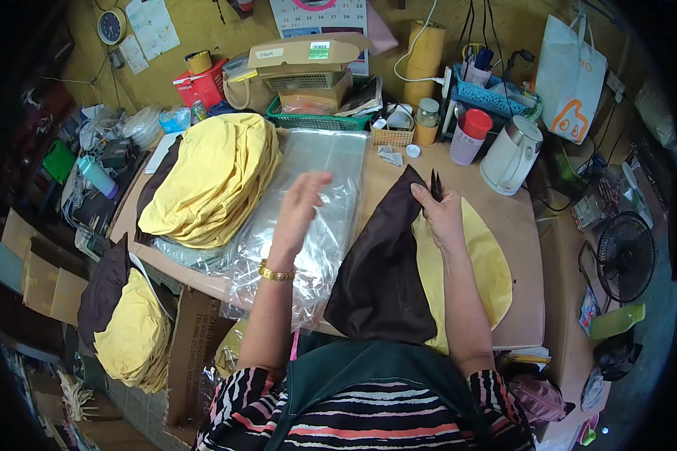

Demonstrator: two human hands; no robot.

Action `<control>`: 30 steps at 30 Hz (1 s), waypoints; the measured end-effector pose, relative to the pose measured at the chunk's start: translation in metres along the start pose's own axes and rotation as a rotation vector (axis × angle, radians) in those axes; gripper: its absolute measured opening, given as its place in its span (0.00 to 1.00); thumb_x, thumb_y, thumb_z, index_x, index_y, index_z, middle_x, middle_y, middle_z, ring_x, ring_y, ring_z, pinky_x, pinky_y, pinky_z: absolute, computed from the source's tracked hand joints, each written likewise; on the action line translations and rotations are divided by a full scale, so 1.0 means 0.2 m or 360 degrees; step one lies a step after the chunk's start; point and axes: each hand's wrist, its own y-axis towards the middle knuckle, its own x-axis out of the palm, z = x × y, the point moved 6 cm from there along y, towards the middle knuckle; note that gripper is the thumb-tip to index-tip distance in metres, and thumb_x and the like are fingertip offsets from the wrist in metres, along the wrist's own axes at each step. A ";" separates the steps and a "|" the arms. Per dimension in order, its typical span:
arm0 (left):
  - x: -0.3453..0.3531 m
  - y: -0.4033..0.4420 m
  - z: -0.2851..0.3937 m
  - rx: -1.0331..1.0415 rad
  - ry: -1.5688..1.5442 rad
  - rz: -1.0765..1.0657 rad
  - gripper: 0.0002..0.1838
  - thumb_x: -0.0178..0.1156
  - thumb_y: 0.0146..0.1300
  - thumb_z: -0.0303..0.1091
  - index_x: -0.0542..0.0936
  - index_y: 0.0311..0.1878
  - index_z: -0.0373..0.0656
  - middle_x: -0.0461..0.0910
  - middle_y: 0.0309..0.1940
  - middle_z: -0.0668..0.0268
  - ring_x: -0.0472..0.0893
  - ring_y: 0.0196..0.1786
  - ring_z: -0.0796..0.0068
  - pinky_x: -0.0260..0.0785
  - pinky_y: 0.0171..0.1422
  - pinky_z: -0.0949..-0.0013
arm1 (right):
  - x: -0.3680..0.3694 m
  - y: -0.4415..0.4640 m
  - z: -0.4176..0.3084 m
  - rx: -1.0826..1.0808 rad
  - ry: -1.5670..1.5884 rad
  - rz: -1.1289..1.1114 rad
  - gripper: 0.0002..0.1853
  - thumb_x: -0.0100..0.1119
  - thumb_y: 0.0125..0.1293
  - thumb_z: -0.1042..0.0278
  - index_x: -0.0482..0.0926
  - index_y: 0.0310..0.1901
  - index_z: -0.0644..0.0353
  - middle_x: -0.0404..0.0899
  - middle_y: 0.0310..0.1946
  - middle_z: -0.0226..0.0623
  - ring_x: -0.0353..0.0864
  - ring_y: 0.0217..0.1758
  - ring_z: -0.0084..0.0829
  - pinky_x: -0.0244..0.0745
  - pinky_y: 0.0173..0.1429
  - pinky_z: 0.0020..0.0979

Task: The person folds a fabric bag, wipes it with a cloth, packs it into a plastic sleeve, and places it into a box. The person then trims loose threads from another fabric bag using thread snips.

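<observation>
My right hand is closed on the upper edge of a dark brown cloth piece that has a yellow cloth part. The same hand keeps hold of black thread snips, whose two points stick up past the fingers. The cloth hangs over the table's front edge near my body. Off to its left, my left hand is raised with fingers stretched, holding nothing. Beneath it lie clear plastic bags. A tall stack of folded yellow cloth pieces stands left of the bags.
A kettle, a pink cup, a jar and a green basket line the table's back. More yellow and brown cloth sits lower left, by a cardboard box. A black fan is at right.
</observation>
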 end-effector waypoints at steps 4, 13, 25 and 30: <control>0.31 -0.08 0.08 0.0260 0.0709 -0.0443 0.14 0.61 0.67 0.37 0.82 0.46 0.34 0.80 0.30 0.72 0.72 0.29 0.86 0.66 0.36 0.77 | 0.04 -0.01 -0.05 -0.0050 -0.0134 0.0012 0.13 0.69 0.62 0.66 0.75 0.25 0.56 0.68 0.21 0.16 0.60 0.25 0.10 0.54 0.29 0.20; 0.28 -0.09 0.08 0.0070 0.0767 -0.0434 0.09 0.66 0.62 0.33 0.83 0.33 0.36 0.78 0.22 0.72 0.72 0.26 0.86 0.65 0.31 0.76 | -0.01 -0.01 -0.05 -0.0224 -0.0211 0.0013 0.15 0.70 0.61 0.65 0.73 0.24 0.57 0.64 0.19 0.15 0.57 0.22 0.10 0.51 0.26 0.20; 0.28 -0.12 0.00 -0.0527 -0.0842 -0.0739 0.07 0.56 0.70 0.30 0.75 0.36 0.37 0.77 0.54 0.51 0.82 0.51 0.63 0.80 0.50 0.70 | 0.02 0.00 -0.07 -0.0203 -0.0523 0.0074 0.12 0.69 0.62 0.63 0.78 0.30 0.61 0.71 0.22 0.21 0.64 0.23 0.15 0.58 0.27 0.24; 0.29 -0.13 -0.01 -0.0542 -0.1031 -0.0756 0.06 0.55 0.70 0.29 0.74 0.37 0.37 0.77 0.54 0.51 0.79 0.59 0.59 0.78 0.60 0.64 | 0.18 -0.21 -0.43 -0.0892 -0.1180 0.0291 0.10 0.69 0.58 0.67 0.81 0.39 0.58 0.74 0.33 0.30 0.75 0.29 0.30 0.67 0.32 0.33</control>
